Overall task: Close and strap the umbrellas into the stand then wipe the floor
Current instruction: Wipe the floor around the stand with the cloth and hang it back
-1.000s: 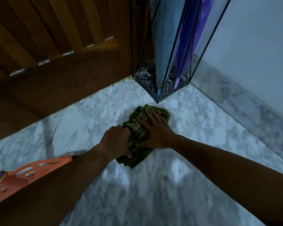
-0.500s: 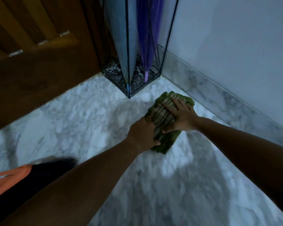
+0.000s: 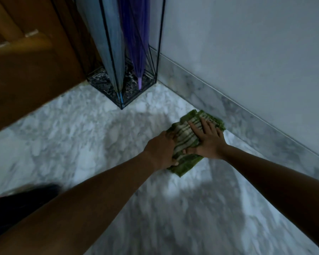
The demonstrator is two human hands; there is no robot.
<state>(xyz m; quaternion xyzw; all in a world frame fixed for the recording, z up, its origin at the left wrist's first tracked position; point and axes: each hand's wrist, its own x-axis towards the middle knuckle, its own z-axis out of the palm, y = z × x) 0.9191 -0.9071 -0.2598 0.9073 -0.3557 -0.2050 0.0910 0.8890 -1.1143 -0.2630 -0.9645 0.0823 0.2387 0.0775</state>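
Note:
A folded green striped cloth (image 3: pixel 185 138) lies on the marble floor (image 3: pixel 81 137) close to the right-hand skirting. My left hand (image 3: pixel 162 150) grips its near left edge. My right hand (image 3: pixel 209 138) presses flat on top of it, fingers spread. Behind, in the corner, a black wire umbrella stand (image 3: pixel 122 96) holds two closed umbrellas, tips down: a light blue umbrella (image 3: pixel 109 43) and a purple umbrella (image 3: pixel 136 43).
A brown wooden door (image 3: pixel 31 74) fills the upper left. A white wall (image 3: pixel 247 52) with a marble skirting (image 3: pixel 247 124) runs along the right. A dark object with an orange part (image 3: pixel 17 201) lies at the lower left edge.
Both hands have slid the cloth to the right across the floor, away from the front of the stand and toward the skirting. The view has swung with them.

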